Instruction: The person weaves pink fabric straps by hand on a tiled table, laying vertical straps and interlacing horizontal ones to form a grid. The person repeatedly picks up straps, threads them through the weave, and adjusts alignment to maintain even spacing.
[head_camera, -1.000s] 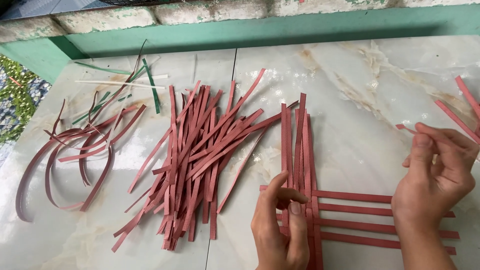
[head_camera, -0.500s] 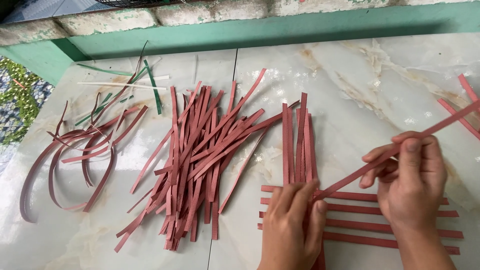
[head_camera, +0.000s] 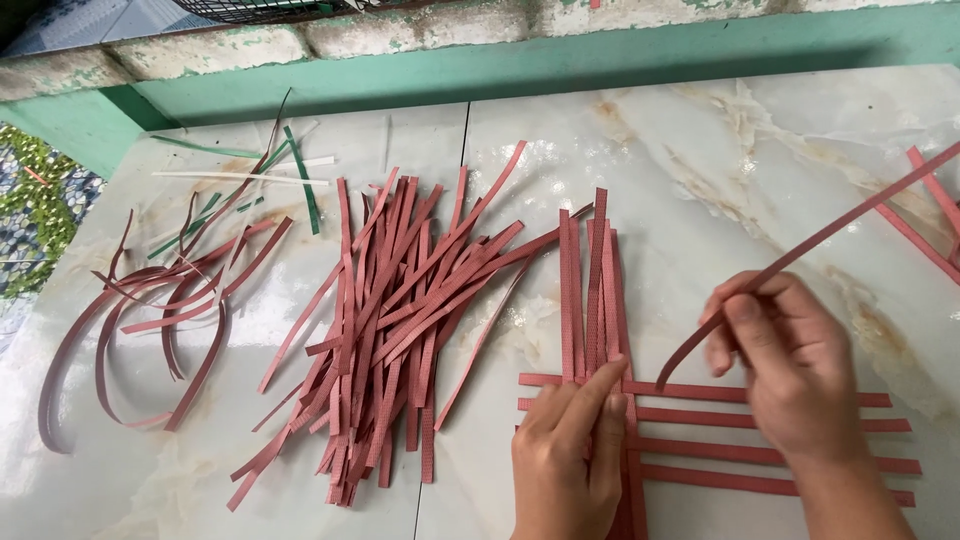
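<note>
Since the earlier frame the right hand (head_camera: 785, 375) has drawn its pinched red strip (head_camera: 820, 240) back off the woven lattice (head_camera: 720, 430) on the desk (head_camera: 700, 180), its tip now hanging free, while the left hand (head_camera: 570, 450) presses flat on the crossing, gripping nothing.

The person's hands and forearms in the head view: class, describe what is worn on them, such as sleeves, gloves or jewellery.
Both hands are bare. The left hand and the right hand wear no gloves, and no rings, bracelets or watch show. The right wrist and the start of the forearm are uncovered, with no sleeve in view. The left hand is cut off by the frame's lower edge, so its forearm is not visible. Fingernails are short and unpainted.
</note>
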